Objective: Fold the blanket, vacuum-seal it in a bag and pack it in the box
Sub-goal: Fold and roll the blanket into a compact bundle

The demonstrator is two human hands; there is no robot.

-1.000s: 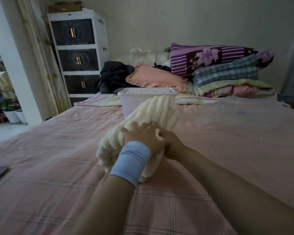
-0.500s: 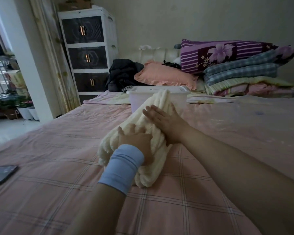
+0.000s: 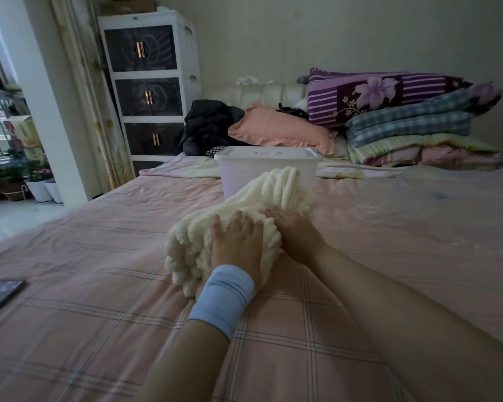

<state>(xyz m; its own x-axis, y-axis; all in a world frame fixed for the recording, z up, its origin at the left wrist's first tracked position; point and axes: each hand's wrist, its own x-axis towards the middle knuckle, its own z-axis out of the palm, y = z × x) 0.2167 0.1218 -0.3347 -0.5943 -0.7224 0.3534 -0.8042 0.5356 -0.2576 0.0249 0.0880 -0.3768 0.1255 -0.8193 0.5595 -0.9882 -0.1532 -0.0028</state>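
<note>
A cream fluffy blanket (image 3: 215,227), folded into a thick bundle, lies in the middle of the pink checked bed (image 3: 99,285). My left hand (image 3: 235,242), with a blue wristband, presses flat on the bundle's near end with its fingers spread. My right hand (image 3: 294,233) presses right beside it, fingertips sunk into the pile. Behind the blanket stands a white plastic box (image 3: 238,175) with its lid on. What looks like a clear plastic bag (image 3: 418,204) lies flat on the bed to the right.
A dark phone (image 3: 0,294) lies at the bed's left edge. Stacked quilts and a purple pillow (image 3: 404,117), a pink pillow (image 3: 279,132) and dark clothes (image 3: 206,126) crowd the bed's head. A drawer cabinet (image 3: 148,94) stands at the back left.
My right hand has slid back from the blanket's far part to lie beside my left hand. The left hand has stayed pressing on the near end.
</note>
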